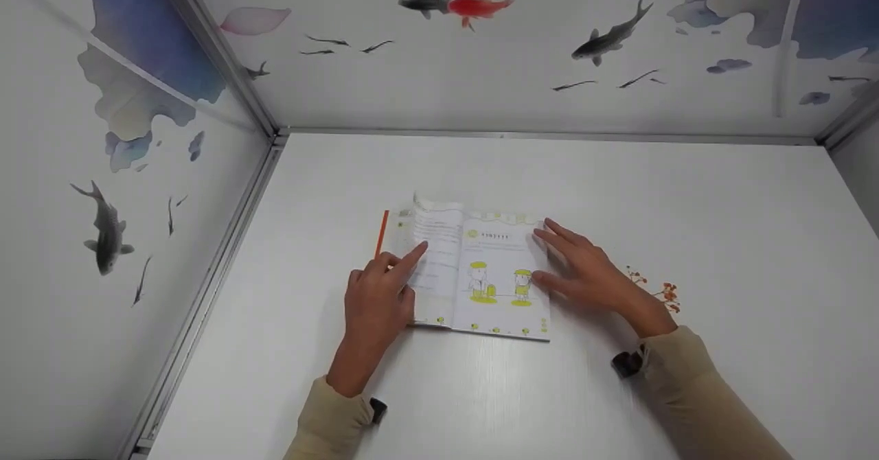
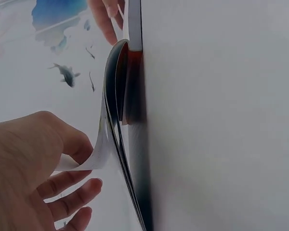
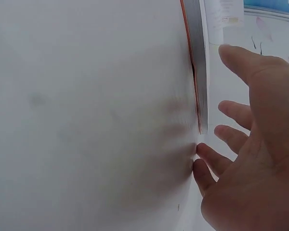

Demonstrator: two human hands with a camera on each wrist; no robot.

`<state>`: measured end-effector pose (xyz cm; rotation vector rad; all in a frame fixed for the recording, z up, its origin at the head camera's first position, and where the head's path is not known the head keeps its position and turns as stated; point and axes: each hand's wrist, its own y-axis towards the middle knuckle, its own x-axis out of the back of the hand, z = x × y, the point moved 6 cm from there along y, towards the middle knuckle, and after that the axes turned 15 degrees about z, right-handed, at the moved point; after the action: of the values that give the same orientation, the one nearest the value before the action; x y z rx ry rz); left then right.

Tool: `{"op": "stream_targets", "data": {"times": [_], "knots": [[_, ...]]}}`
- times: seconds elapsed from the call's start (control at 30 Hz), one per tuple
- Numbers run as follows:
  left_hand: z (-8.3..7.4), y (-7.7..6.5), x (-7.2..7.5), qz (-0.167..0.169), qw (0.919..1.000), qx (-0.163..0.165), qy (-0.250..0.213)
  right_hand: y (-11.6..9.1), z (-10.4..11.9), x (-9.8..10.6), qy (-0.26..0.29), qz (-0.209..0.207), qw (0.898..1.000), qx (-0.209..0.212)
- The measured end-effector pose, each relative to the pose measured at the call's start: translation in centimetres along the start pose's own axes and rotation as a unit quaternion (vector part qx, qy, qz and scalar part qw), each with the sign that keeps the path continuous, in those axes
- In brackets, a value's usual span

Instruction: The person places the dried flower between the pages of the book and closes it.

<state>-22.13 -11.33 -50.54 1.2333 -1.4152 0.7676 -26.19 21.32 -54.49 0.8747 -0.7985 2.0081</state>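
Note:
An open book (image 1: 501, 254) lies on the white table, its right page printed with two yellow-capped cartoon figures. A loose page (image 1: 437, 240) is lifted and curves over the left side. My left hand (image 1: 379, 302) holds this page between thumb and fingers, its index finger stretched across the print. In the left wrist view the page (image 2: 102, 144) bends into the gap behind the thumb. My right hand (image 1: 584, 268) rests at the book's right edge, fingers spread, fingertips over the page margin. Its lower fingers reach down beside the page block (image 3: 200, 72) in the right wrist view.
A small sprig of orange flowers (image 1: 667, 295) shows on the table by the right wrist. White panels printed with fish (image 1: 108, 230) stand along the left and back, meeting the table (image 1: 329, 171) at metal edges. A black band (image 1: 626, 364) is at the right cuff.

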Motion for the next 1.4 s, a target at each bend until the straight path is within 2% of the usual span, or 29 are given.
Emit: {"op": "stream_targets", "data": {"times": [0.2,0.33,0.53,0.8,0.93,1.03,1.13,1.3,1.4], "knots": [[0.2,0.0,-1.0,0.059,0.9979,0.020,0.015,-0.2,0.0,-0.1,-0.010,0.011,1.000,0.008],[0.3,0.2,-1.6,0.086,0.9952,0.035,0.029,-0.1,-0.1,-0.2,-0.007,0.017,1.000,-0.002],[0.4,0.6,-1.6,0.096,0.9936,0.047,0.035,0.0,-0.2,-0.4,0.000,0.021,1.000,-0.013],[-0.9,0.6,-1.8,0.097,0.9945,-0.010,0.039,0.0,-0.2,-0.3,-0.002,0.016,1.000,-0.007],[-1.3,0.6,-2.2,0.116,0.9930,-0.005,0.020,-0.1,-0.3,-0.2,0.005,0.016,1.000,-0.009],[-1.7,0.6,-2.4,0.138,0.9902,0.001,0.023,-0.1,-0.4,-0.2,0.002,0.013,1.000,-0.009],[-2.0,0.7,-2.5,0.150,0.9882,-0.008,0.032,-0.1,-0.4,-0.2,-0.002,0.011,1.000,-0.007],[-2.7,0.8,-2.9,0.151,0.9863,-0.066,0.011,0.0,-0.4,-0.3,-0.002,0.015,1.000,-0.004],[-3.0,0.7,-3.0,0.137,0.9859,-0.097,-0.004,0.1,-0.4,-0.3,-0.004,0.020,1.000,-0.004]]}}
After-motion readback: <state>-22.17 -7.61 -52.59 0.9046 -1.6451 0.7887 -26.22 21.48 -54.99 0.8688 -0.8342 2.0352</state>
